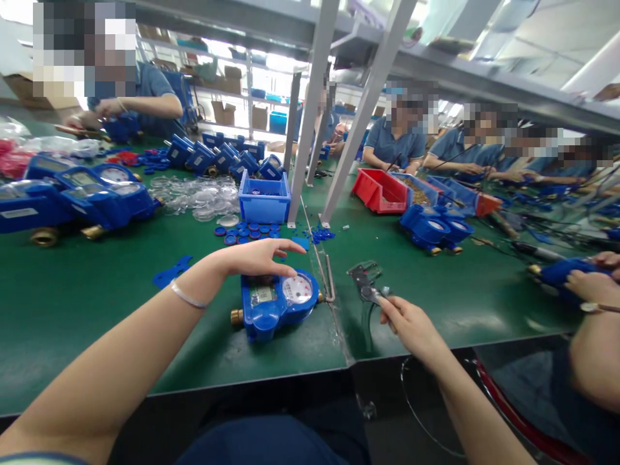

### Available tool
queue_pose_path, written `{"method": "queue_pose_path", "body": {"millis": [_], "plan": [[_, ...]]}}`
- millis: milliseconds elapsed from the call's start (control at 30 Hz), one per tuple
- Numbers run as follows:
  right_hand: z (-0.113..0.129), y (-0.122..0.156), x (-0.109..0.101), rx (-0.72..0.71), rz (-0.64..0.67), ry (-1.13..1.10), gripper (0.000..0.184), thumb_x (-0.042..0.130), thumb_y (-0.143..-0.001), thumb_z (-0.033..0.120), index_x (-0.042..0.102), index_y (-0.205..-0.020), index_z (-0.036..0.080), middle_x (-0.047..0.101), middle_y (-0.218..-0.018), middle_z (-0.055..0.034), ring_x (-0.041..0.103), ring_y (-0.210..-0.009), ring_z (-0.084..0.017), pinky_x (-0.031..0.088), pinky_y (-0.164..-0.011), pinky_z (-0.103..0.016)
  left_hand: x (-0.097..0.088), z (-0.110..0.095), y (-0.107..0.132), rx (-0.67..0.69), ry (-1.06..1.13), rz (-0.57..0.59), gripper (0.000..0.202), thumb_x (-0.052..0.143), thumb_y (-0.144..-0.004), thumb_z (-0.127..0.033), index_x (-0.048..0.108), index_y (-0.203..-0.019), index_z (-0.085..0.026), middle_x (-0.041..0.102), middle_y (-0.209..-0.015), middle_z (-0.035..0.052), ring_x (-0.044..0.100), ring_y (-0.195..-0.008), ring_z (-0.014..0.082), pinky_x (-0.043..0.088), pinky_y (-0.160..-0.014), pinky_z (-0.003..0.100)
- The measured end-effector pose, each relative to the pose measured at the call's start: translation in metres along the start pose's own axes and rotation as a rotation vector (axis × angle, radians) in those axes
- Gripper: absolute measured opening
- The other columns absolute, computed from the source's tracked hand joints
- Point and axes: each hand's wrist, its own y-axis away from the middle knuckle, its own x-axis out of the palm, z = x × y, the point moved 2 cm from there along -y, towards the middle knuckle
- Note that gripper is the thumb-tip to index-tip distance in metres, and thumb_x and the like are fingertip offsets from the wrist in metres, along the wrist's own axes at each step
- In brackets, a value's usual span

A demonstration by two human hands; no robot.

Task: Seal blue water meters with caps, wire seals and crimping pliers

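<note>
left hand (pixel 259 257) flat, fingers spread, hovering over blue water meter (pixel 277 302) on green table (pixel 97 303); right hand (pixel 409 326) clasped around pliers (pixel 367 287).

Person, head-camera view: two bare forearms, left hand (pixel 256 256) with a thin pale band at the wrist, right hand (pixel 409 323) unadorned, dark blue garment, possibly trousers, below.

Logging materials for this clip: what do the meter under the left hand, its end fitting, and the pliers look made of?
The meter looks like glossy blue moulded plastic with a clear dial window. Its end fitting is gold-coloured and shiny, probably brass. The pliers in the right hand look like dull grey metal.
</note>
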Motion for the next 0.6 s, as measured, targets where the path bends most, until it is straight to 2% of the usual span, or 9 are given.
{"method": "queue_pose_path", "body": {"millis": [100,133,200,267,333,400,433,500,600], "plan": [[-0.020,-0.018,0.011,0.049,0.039,0.040,0.049,0.035,-0.095,0.049,0.066,-0.087,0.011,0.066,-0.079,-0.0091,0.059,-0.065,-0.013,0.046,-0.065,-0.023,-0.006,0.006,0.031,0.031,0.056,-0.185,0.084,0.069,-0.077,-0.056,0.032,-0.149,-0.030,0.032,-0.160,0.0077,0.035,-0.146,0.0279,0.041,-0.115,0.043],[-0.021,-0.019,0.012,0.071,0.006,0.072,0.047,0.039,-0.094,0.048,0.067,-0.092,0.011,0.068,-0.087,-0.0115,0.063,-0.075,-0.017,0.048,-0.071,-0.026,-0.006,0.011,0.042,0.038,0.076,-0.230,0.086,0.067,-0.078,-0.058,0.028,-0.150,-0.032,0.027,-0.162,0.0075,0.031,-0.149,0.0276,0.039,-0.117,0.045],[-0.014,-0.016,0.010,0.064,-0.156,0.153,0.044,0.045,-0.093,0.048,0.069,-0.103,0.012,0.066,-0.104,-0.0155,0.062,-0.098,-0.025,0.048,-0.086,-0.036,0.001,0.023,0.064,0.048,0.152,-0.315,0.091,0.070,-0.076,-0.060,0.024,-0.151,-0.036,0.021,-0.164,0.0063,0.025,-0.151,0.0288,0.031,-0.122,0.051],[0.007,-0.008,0.007,-0.105,-0.365,0.162,0.045,0.046,-0.094,0.050,0.068,-0.111,0.013,0.064,-0.115,-0.0148,0.057,-0.112,-0.027,0.046,-0.095,-0.041,0.016,0.038,0.082,0.020,0.244,-0.360,0.111,0.081,-0.064,-0.061,0.018,-0.153,-0.039,0.019,-0.165,0.0061,0.021,-0.153,0.0320,0.027,-0.123,0.055],[0.038,0.001,0.009,-0.428,-0.442,0.083,0.047,0.048,-0.094,0.053,0.065,-0.119,0.017,0.062,-0.123,-0.0104,0.055,-0.117,-0.021,0.046,-0.102,-0.038,0.037,0.050,0.092,-0.043,0.306,-0.383,0.134,0.089,-0.050,-0.060,0.009,-0.155,-0.039,0.014,-0.166,0.0063,0.017,-0.153,0.0341,0.025,-0.124,0.055],[0.072,0.006,0.018,-0.730,-0.322,0.009,0.056,0.053,-0.090,0.057,0.058,-0.132,0.019,0.056,-0.135,-0.0088,0.051,-0.128,-0.018,0.044,-0.110,-0.037,0.058,0.056,0.095,-0.079,0.353,-0.376,0.148,0.095,-0.042,-0.052,0.001,-0.156,-0.037,0.007,-0.167,0.0058,0.017,-0.153,0.0338,0.023,-0.125,0.052],[0.087,0.006,0.025,-0.827,-0.231,-0.001,0.066,0.057,-0.088,0.060,0.051,-0.140,0.020,0.050,-0.142,-0.0091,0.046,-0.136,-0.019,0.042,-0.115,-0.039,0.067,0.058,0.094,-0.083,0.366,-0.391,0.152,0.096,-0.041,-0.048,-0.003,-0.156,-0.037,0.005,-0.167,0.0056,0.019,-0.153,0.0336,0.023,-0.125,0.051],[0.108,0.002,0.039,-0.911,-0.085,-0.010,0.084,0.061,-0.082,0.063,0.039,-0.151,0.019,0.042,-0.150,-0.0104,0.038,-0.144,-0.020,0.035,-0.121,-0.044,0.079,0.058,0.091,-0.072,0.344,-0.469,0.156,0.098,-0.039,-0.042,-0.006,-0.155,-0.037,0.003,-0.167,0.0062,0.019,-0.153,0.0332,0.021,-0.126,0.050],[0.117,-0.010,0.055,-0.906,-0.042,-0.055,0.088,0.065,-0.080,0.063,0.038,-0.151,0.018,0.049,-0.144,-0.0109,0.042,-0.142,-0.022,0.032,-0.123,-0.049,0.088,0.057,0.086,-0.050,0.305,-0.581,0.149,0.097,-0.043,-0.039,0.000,-0.156,-0.034,0.009,-0.165,0.0085,0.023,-0.152,0.0317,0.018,-0.128,0.048]]}}
